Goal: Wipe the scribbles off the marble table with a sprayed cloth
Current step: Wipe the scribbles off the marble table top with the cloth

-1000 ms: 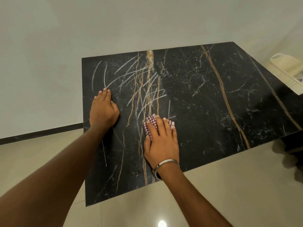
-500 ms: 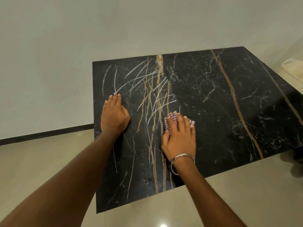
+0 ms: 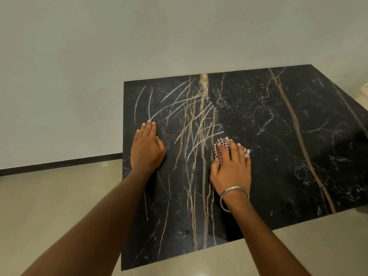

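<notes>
1. Pressing down on the checked cloth [image 3: 222, 146], the right hand [image 3: 232, 168] lies flat, fingers spread over it, pinning it to the black marble table [image 3: 278, 148].
2. The cloth sits at the right edge of the white scribbles [image 3: 185, 114].
3. The left hand [image 3: 147, 148] rests palm-down, fingers straight and together, near the table's left edge.
4. A metal bangle [image 3: 233, 193] circles the right wrist.

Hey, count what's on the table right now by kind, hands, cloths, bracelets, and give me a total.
Hands: 2, the left hand flat on the table, the right hand pressing the cloth
Cloths: 1, checked cloth
Bracelets: 1, bracelet on the right wrist
Total: 4
</notes>
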